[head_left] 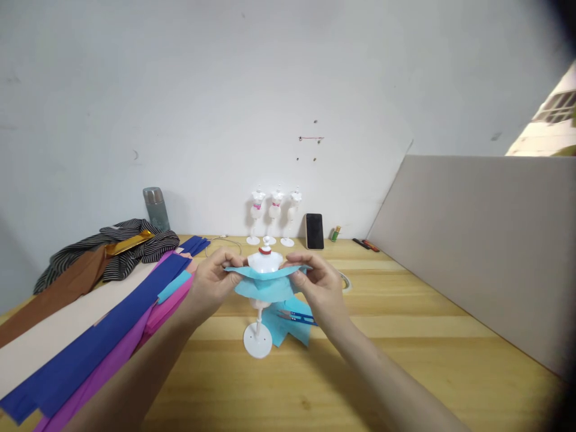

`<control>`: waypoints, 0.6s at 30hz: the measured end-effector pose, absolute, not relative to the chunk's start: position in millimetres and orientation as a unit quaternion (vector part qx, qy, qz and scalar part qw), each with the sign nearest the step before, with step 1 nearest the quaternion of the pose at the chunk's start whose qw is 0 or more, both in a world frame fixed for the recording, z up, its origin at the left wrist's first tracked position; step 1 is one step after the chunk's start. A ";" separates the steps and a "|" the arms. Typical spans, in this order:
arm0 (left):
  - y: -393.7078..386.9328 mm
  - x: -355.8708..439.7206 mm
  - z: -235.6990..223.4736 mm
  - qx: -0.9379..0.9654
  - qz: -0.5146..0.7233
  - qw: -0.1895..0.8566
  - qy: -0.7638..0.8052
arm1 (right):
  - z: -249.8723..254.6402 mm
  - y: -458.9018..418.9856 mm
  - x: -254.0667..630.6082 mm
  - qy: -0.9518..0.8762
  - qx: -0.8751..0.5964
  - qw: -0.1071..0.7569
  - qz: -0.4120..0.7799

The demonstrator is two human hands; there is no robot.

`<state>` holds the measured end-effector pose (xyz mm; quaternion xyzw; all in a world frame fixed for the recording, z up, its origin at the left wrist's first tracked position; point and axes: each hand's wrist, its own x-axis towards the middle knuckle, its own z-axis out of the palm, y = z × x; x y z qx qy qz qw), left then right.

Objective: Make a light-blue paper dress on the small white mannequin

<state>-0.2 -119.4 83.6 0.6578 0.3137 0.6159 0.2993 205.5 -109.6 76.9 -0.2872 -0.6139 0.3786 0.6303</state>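
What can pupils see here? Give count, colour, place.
Table: one, pale wood, beneath
Wall: one, white, behind
Panel: one, pale, right
Near mannequin: one, white, centre
Held cloth: one, turquoise, at near mannequin
Scrap: one, turquoise, on table
Snips: one, blue, on scrap
Rear mannequins: three, white, at wall
Phone: one, black, against wall
Bottle: one, green, beside phone
Sticks: black, red, count unclear, by panel
Ring: one, pale, mid-right
Flask: one, grey-green, back left
Striped cloth: one, black, white, left
Packet: one, gold, on striped cloth
Fabric lengths: several, multicoloured, left
Cable: one, pale, back left
Left hand: one, on held cloth
Right hand: one, likewise
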 end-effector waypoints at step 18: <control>-118.2 -13.1 94.3 0.681 0.527 0.409 0.302 | 97.4 -113.9 217.4 -0.613 -0.354 0.520 0.477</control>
